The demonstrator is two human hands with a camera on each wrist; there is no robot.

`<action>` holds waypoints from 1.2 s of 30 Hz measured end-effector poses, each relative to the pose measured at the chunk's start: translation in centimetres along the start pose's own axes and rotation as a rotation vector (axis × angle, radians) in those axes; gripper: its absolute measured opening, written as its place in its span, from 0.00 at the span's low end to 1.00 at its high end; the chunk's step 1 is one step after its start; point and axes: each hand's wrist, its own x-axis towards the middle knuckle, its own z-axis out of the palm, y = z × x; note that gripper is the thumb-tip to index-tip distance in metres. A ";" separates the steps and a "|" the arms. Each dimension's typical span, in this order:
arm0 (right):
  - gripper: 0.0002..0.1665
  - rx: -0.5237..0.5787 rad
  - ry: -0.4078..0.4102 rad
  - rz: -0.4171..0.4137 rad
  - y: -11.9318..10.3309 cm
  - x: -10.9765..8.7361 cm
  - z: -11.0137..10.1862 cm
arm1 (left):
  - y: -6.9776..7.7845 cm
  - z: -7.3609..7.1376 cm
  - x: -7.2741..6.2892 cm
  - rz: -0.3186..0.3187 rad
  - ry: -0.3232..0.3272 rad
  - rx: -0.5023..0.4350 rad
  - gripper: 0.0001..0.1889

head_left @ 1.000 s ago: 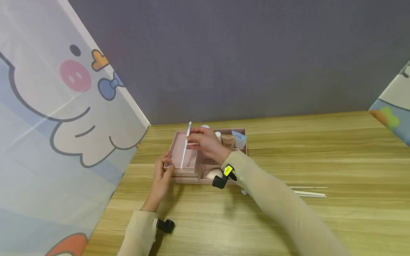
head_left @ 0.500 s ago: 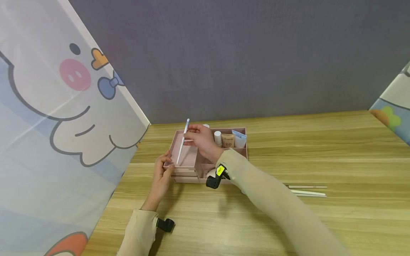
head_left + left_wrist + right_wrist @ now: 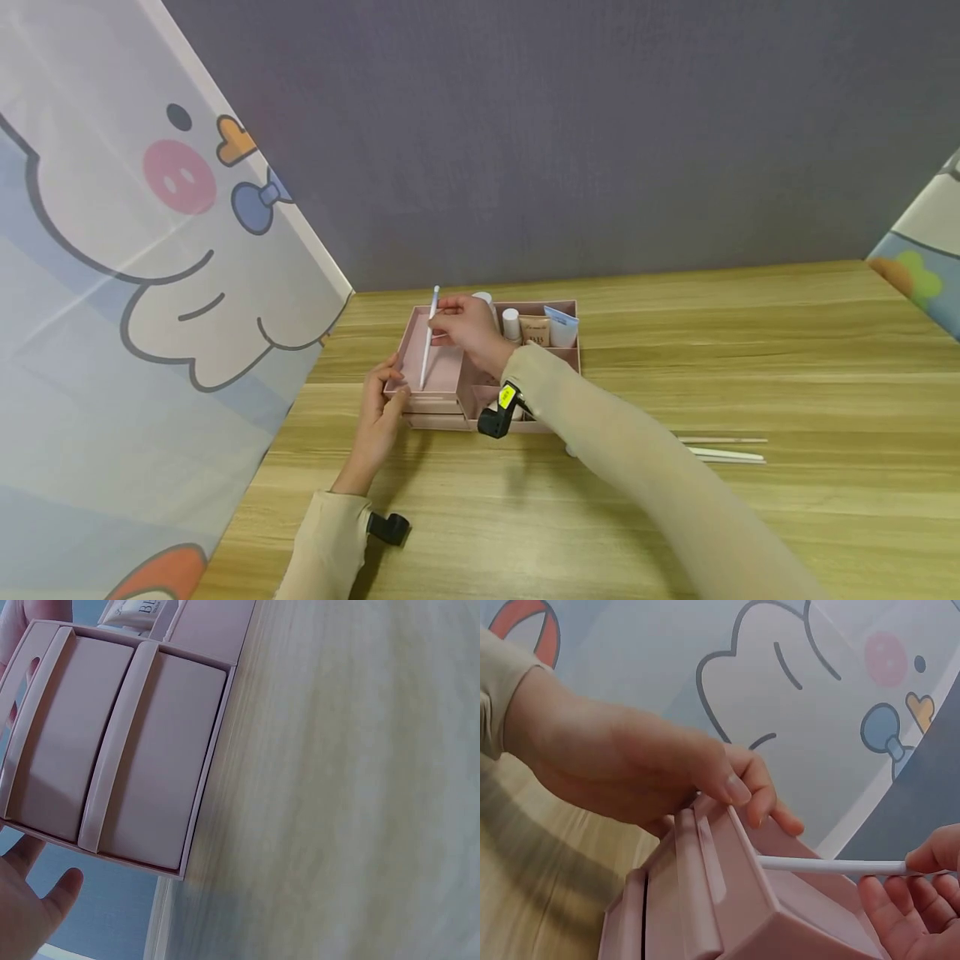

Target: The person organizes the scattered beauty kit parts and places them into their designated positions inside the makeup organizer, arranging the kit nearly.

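A pink cosmetics organizer point(image 3: 450, 367) stands on the table, with an open-topped tray on its left side and two drawers point(image 3: 165, 757) in its front. My left hand point(image 3: 381, 421) grips the tray's front left corner, thumb at the rim and fingers over the side. Between thumb and fingers, my right hand point(image 3: 474, 330) pinches a slim white stick point(image 3: 825, 865), apparently a makeup brush. Held steeply tilted, it has a bluish upper end; its lower end is inside the tray, near the front wall. Whether that end touches the tray floor cannot be told.
Right of the tray, organizer compartments hold a white-capped bottle point(image 3: 511, 323), a tan tube point(image 3: 536, 330) and a pale blue tube point(image 3: 561, 327). Several slim sticks point(image 3: 726, 455) lie on the table, partly behind the right sleeve. A grey wall stands behind.
My right hand has shifted a little left, carrying the white brush from above the tray's front rim to inside the tray. The left hand keeps its grip on the corner.
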 end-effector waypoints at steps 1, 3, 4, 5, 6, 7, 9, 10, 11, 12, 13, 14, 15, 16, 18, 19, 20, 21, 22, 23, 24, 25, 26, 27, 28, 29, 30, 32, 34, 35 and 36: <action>0.19 -0.009 0.000 0.007 0.0 0.0 0.0 | 0.0 0.0 0.0 0.002 0.001 0.000 0.09; 0.19 -0.030 0.001 0.022 -0.1 0.1 0.0 | 0.0 0.0 -0.1 0.006 0.004 0.001 0.09; 0.19 -0.036 0.000 0.029 -0.2 0.1 0.0 | 0.0 0.0 -0.1 0.008 0.004 -0.001 0.09; 0.20 -0.044 0.000 0.037 -0.2 0.1 0.0 | 0.0 0.0 -0.1 0.010 0.004 0.001 0.09; 0.20 -0.054 0.000 0.045 -0.3 0.1 0.1 | 0.0 -0.1 -0.1 0.012 0.002 0.002 0.09; 0.20 -0.066 0.000 0.050 -0.3 0.2 0.1 | 0.0 -0.1 -0.1 0.013 0.001 0.002 0.09; 0.20 -0.088 -0.009 0.063 -0.3 0.2 0.1 | 0.0 -0.1 -0.1 0.013 -0.001 0.004 0.09; 0.21 -0.106 -0.015 0.069 -0.3 0.3 0.1 | 0.0 -0.1 -0.1 0.013 -0.001 0.004 0.09; 0.21 -0.126 -0.023 0.073 -0.3 0.3 0.1 | 0.0 -0.1 -0.1 0.010 0.000 0.007 0.09; 0.21 -0.143 -0.031 0.078 -0.3 0.4 0.0 | 0.0 -0.1 -0.1 0.008 -0.001 0.006 0.09; 0.21 -0.157 -0.040 0.083 -0.3 0.4 0.0 | 0.0 -0.1 -0.2 0.006 0.000 0.006 0.09; 0.20 -0.169 -0.049 0.088 -0.3 0.4 -0.1 | 0.0 -0.1 -0.2 0.004 0.001 0.004 0.09; 0.20 -0.180 -0.055 0.089 -0.3 0.4 -0.1 | 0.0 -0.1 -0.2 0.003 0.000 0.001 0.09; 0.20 -0.189 -0.063 0.089 -0.3 0.4 -0.2 | 0.0 -0.1 -0.2 0.001 0.002 -0.001 0.09; 0.20 -0.193 -0.075 0.090 -0.3 0.5 -0.3 | 0.0 0.0 -0.2 -0.002 0.004 -0.005 0.09; 0.20 -0.198 -0.079 0.090 -0.4 0.4 -0.3 | 0.0 0.0 -0.2 -0.004 0.005 -0.009 0.09; 0.20 -0.199 -0.084 0.090 -0.4 0.5 -0.4 | 0.0 0.0 -0.2 -0.005 0.004 -0.012 0.09; 0.20 -0.202 -0.086 0.090 -0.3 0.5 -0.4 | 0.0 0.0 -0.2 -0.006 0.004 -0.013 0.09; 0.20 -0.207 -0.088 0.091 -0.4 0.5 -0.4 | 0.0 0.0 -0.2 -0.006 0.005 -0.013 0.09; 0.20 -0.209 -0.088 0.091 -0.4 0.5 -0.4 | 0.0 0.0 -0.2 -0.006 0.004 -0.014 0.09; 0.20 -0.212 -0.088 0.093 -0.3 0.5 -0.4 | 0.1 0.0 -0.2 -0.005 0.003 -0.014 0.09; 0.20 -0.212 -0.088 0.093 -0.4 0.4 -0.4 | 0.1 0.0 -0.2 -0.004 0.001 -0.013 0.09; 0.20 -0.210 -0.089 0.093 -0.4 0.4 -0.4 | 0.1 0.0 -0.2 -0.002 0.002 -0.011 0.09; 0.20 -0.212 -0.089 0.092 -0.4 0.4 -0.4 | 0.1 0.0 -0.2 -0.002 0.003 -0.008 0.09; 0.20 -0.209 -0.092 0.090 -0.4 0.4 -0.5 | 0.1 0.0 -0.2 -0.001 0.004 -0.005 0.09; 0.20 -0.203 -0.096 0.088 -0.4 0.3 -0.5 | 0.1 0.0 -0.1 -0.001 0.005 -0.003 0.09; 0.20 -0.193 -0.104 0.087 -0.5 0.3 -0.5 | 0.1 0.0 -0.2 0.000 0.006 0.000 0.09; 0.20 -0.170 -0.124 0.083 -0.5 0.2 -0.6 | 0.0 0.0 -0.2 0.000 0.008 0.002 0.09; 0.20 -0.147 -0.149 0.081 -0.6 0.1 -0.8 | 0.0 0.0 -0.2 0.000 0.007 0.001 0.09; 0.20 -0.138 -0.163 0.081 -0.7 0.0 -0.9 | 0.0 0.0 -0.2 -0.001 0.007 -0.001 0.09; 0.21 -0.133 -0.178 0.080 -0.7 -0.1 -1.0 | 0.0 0.0 -0.2 0.000 0.007 -0.004 0.09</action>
